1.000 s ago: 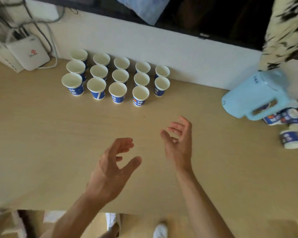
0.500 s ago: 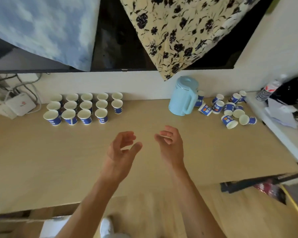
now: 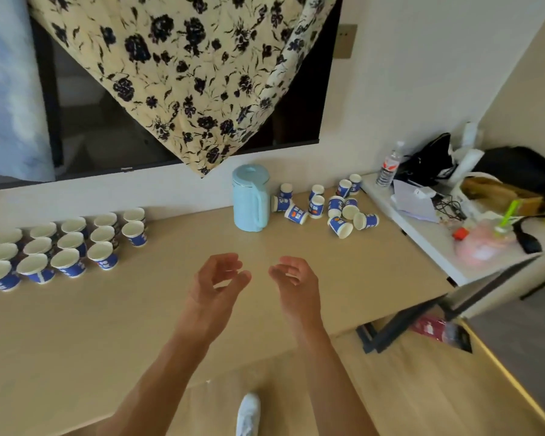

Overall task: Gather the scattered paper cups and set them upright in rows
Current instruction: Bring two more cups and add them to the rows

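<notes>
Swinging right since a moment ago, I see both hands, left hand (image 3: 216, 286) and right hand (image 3: 296, 286), loosely curled, holding nothing; upright blue-and-white paper cups (image 3: 66, 243) at nine o'clock, empty; toppled blue-and-white paper cups (image 3: 337, 209) at one o'clock beside the pale-blue plastic jug (image 3: 250, 202).

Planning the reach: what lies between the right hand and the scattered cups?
Head view: only bare tabletop between the right hand and scattered cups.
</notes>
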`<state>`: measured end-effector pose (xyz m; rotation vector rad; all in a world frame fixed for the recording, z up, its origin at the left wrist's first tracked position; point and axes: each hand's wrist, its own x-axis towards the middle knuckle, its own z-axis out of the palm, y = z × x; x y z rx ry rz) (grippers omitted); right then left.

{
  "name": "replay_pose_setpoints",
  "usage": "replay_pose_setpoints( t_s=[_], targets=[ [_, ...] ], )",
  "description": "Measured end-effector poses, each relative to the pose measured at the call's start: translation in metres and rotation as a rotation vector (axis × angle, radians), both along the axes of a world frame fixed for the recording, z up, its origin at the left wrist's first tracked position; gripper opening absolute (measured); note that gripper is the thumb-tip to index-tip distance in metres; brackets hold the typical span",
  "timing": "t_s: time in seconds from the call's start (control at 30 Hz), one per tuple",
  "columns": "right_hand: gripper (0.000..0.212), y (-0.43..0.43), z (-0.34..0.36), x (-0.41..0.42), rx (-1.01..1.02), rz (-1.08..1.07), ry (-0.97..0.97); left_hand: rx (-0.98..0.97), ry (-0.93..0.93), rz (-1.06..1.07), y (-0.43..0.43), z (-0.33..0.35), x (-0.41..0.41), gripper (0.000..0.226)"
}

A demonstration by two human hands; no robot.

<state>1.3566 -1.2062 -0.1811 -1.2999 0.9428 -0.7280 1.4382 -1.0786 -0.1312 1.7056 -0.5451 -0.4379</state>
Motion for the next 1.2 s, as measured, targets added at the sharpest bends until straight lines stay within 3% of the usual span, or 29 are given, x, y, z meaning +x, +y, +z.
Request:
replay_pose_setpoints(
  t_s=[0.3,0.5,0.73,0.97,1.2],
  targets=[
    [0.021,-0.101,-0.032,-0.03,0.005,-0.076,0.147,0.021,0.089,-0.121,-0.12,-0.037,0.0,0.024],
    [0.019,-0.189,-0.049,-0.032,-0.034,-0.036,0.298,0.037,0.196,-0.108,-0.207,-0.06,0.016,0.022],
    [0.024,-0.256,-0.063,-0.016,0.006,-0.021,0.338,0.113,0.189,-0.091,-0.261,-0.063,0.027,0.023],
    [0.045,-0.33,-0.105,0.013,-0.061,-0.079,0.415,0.156,0.205,0.033,-0.29,-0.07,0.016,0.022],
    [0.095,-0.406,-0.163,0.071,-0.251,0.182,0.81,0.152,0.244,0.29,-0.311,-0.079,-0.004,0.019]
  ],
)
